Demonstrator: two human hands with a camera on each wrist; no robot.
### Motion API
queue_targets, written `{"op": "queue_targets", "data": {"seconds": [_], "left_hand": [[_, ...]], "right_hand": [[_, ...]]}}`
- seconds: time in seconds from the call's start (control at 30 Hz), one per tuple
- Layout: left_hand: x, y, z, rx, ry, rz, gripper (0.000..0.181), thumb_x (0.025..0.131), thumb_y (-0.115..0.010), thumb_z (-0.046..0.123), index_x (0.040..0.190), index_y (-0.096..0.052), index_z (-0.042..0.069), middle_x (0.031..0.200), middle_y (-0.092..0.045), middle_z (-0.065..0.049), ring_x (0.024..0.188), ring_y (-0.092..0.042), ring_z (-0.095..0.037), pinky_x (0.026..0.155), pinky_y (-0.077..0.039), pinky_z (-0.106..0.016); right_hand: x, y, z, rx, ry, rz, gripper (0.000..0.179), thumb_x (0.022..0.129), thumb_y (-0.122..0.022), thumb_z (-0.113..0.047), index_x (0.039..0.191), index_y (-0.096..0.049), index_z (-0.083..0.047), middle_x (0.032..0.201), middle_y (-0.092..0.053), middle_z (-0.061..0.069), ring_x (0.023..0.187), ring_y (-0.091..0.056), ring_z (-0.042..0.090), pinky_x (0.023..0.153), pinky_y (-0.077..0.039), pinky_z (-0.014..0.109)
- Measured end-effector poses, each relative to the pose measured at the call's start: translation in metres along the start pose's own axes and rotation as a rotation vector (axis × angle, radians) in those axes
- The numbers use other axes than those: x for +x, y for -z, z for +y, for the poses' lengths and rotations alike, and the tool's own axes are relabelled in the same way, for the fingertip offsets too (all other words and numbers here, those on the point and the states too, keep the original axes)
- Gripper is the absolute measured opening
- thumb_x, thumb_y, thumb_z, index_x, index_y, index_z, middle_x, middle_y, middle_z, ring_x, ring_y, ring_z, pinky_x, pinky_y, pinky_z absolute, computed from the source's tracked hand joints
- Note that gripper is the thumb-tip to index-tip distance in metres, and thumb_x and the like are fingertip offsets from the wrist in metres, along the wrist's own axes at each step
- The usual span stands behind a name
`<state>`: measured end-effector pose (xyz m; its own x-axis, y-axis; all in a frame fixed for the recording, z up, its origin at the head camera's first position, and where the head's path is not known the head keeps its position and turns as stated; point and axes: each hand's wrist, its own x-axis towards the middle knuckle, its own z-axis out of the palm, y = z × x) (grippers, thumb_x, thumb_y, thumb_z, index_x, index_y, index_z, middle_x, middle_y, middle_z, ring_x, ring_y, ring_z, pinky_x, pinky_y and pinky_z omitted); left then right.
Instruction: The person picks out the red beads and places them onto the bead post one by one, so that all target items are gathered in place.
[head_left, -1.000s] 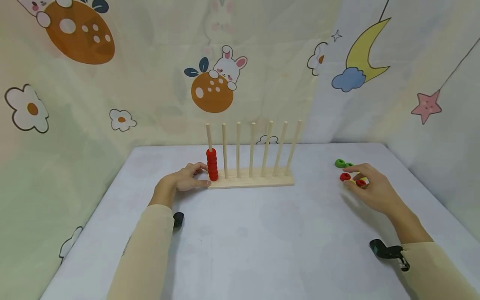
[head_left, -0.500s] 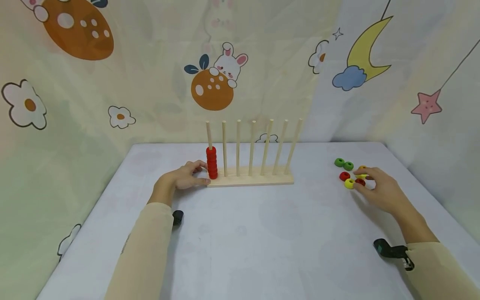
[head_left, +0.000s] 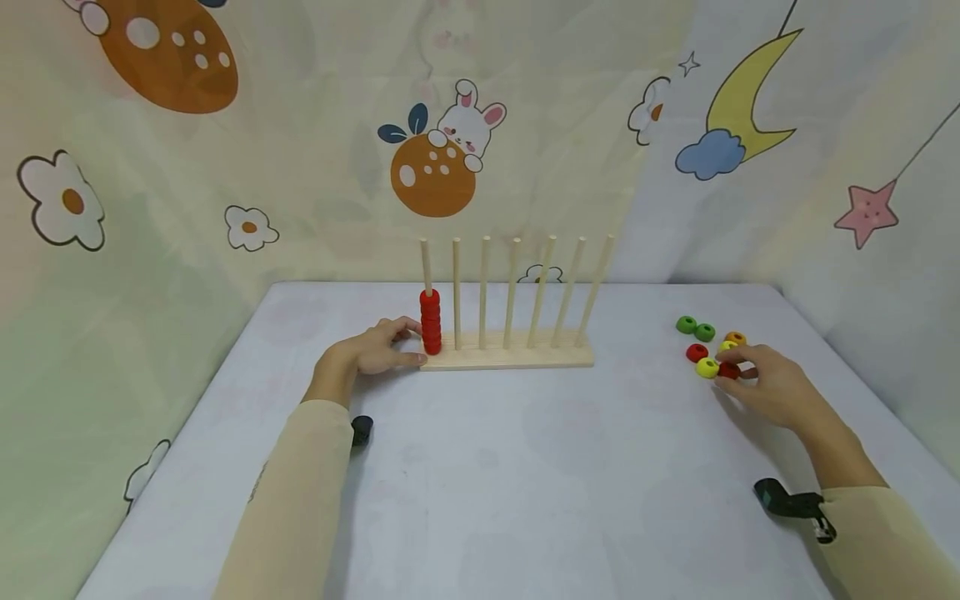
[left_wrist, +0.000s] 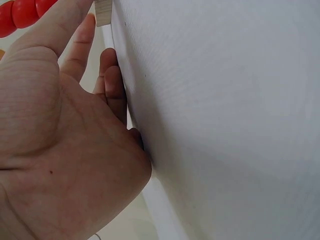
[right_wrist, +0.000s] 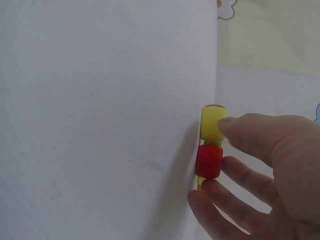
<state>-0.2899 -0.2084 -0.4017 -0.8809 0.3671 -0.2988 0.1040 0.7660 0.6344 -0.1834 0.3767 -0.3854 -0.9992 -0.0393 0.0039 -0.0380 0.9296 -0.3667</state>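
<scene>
In the head view my left hand [head_left: 378, 348] holds the left end of a wooden abacus [head_left: 510, 357], thumb at the front corner and fingers behind. Several red beads [head_left: 431, 323] are stacked on its leftmost peg; the other pegs are bare. My right hand [head_left: 772, 387] curls its thumb and fingers round a red bead [head_left: 727, 371] at the right. From the right wrist, fingertips touch that red bead [right_wrist: 209, 161], while the thumb tip overlaps a yellow bead [right_wrist: 213, 123] beside it. The left wrist view shows the left palm [left_wrist: 75, 165] and a corner of the wooden base [left_wrist: 103, 12].
Close around the right hand lie green beads [head_left: 686, 325], another red bead [head_left: 697, 353], yellow beads [head_left: 707, 367] and an orange bead [head_left: 736, 338]. All this is on a white-covered table [head_left: 487, 467]. A printed curtain [head_left: 322, 150] hangs behind the abacus.
My right hand has drawn back slightly to the right and lowered round the red bead, uncovering the yellow and orange beads. My left hand keeps its place at the abacus.
</scene>
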Motion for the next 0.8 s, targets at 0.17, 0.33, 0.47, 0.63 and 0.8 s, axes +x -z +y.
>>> {"op": "queue_targets", "data": {"seconds": [0.17,0.33,0.47,0.63,0.8], "left_hand": [[0.0002,-0.0004,-0.0011,0.006,0.005,-0.002,0.056,0.093,-0.071,0.046,0.14,-0.047,0.029,0.148,-0.04,-0.012,0.141,-0.035,-0.034,0.114,-0.031,-0.063],[0.0001,-0.001,0.0009,0.012,0.003,-0.002,0.056,0.093,-0.071,0.047,0.141,-0.046,0.03,0.149,-0.04,-0.011,0.141,-0.036,-0.033,0.114,-0.031,-0.063],[0.0,-0.0011,0.0042,0.01,0.005,0.004,0.056,0.093,-0.071,0.046,0.141,-0.046,0.029,0.148,-0.04,-0.011,0.141,-0.036,-0.033,0.114,-0.032,-0.062],[-0.0005,-0.0009,0.005,0.007,0.013,0.001,0.056,0.093,-0.071,0.045,0.141,-0.046,0.029,0.148,-0.04,-0.011,0.141,-0.035,-0.033,0.114,-0.032,-0.063],[-0.0007,-0.0016,0.0038,0.001,0.021,-0.001,0.057,0.093,-0.071,0.045,0.141,-0.046,0.029,0.149,-0.04,-0.011,0.141,-0.035,-0.034,0.113,-0.032,-0.063]], "right_hand": [[0.0016,0.0006,0.0009,-0.033,-0.026,-0.03,0.045,0.094,-0.071,-0.017,0.129,-0.059,0.009,0.121,-0.049,0.034,0.105,-0.056,0.051,0.083,-0.056,0.058],[0.003,0.0006,0.0031,-0.03,-0.059,-0.061,0.043,0.095,-0.07,-0.015,0.128,-0.056,0.009,0.123,-0.054,0.035,0.108,-0.056,0.053,0.085,-0.056,0.059],[0.0035,0.0017,0.0042,-0.025,-0.084,-0.07,0.041,0.096,-0.07,-0.015,0.127,-0.055,0.007,0.124,-0.055,0.035,0.109,-0.055,0.053,0.084,-0.057,0.057],[0.0043,0.0011,0.0039,-0.014,-0.081,-0.046,0.042,0.096,-0.07,-0.016,0.127,-0.055,0.007,0.124,-0.054,0.034,0.109,-0.055,0.054,0.082,-0.059,0.055],[0.0025,-0.0006,-0.0014,-0.004,-0.014,0.071,0.035,0.094,-0.069,-0.013,0.121,-0.058,0.008,0.12,-0.051,0.034,0.107,-0.057,0.056,0.082,-0.057,0.06]]}}
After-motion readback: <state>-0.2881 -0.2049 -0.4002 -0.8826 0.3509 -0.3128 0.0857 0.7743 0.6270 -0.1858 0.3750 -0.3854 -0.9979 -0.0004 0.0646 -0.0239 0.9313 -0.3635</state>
